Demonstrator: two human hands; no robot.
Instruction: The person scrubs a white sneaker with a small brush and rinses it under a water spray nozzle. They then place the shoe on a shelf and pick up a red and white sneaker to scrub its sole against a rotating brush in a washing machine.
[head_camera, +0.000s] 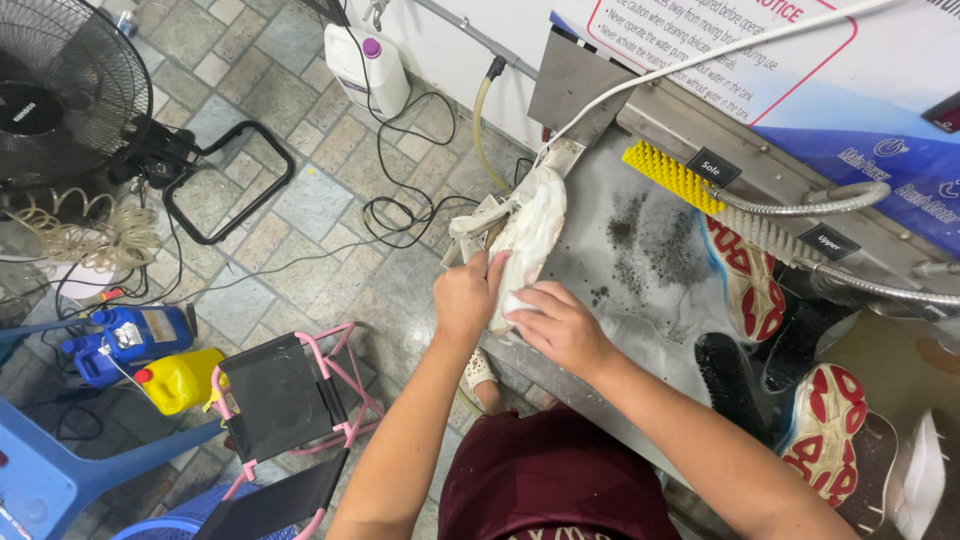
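My left hand (466, 298) grips the near end of a white shoe (532, 232) that lies sole-side up on the wet metal wash tray (640, 300). My right hand (560, 325) presses on the same shoe's heel from the right, fingers curled over it. The shoe's far end points at a white hose nozzle (560, 155) at the tray's back corner. A yellow bristle brush (672, 177) is fixed on the machine's back edge, to the right of the shoe.
Two shoes with red-and-white soles (742, 280) (825, 425) and a black brush (728, 378) lie to the right on the tray. On the tiled floor at left stand a fan (60, 95), a pink-framed stool (285, 400), blue and yellow jugs (150, 355), cables and a white bottle (368, 68).
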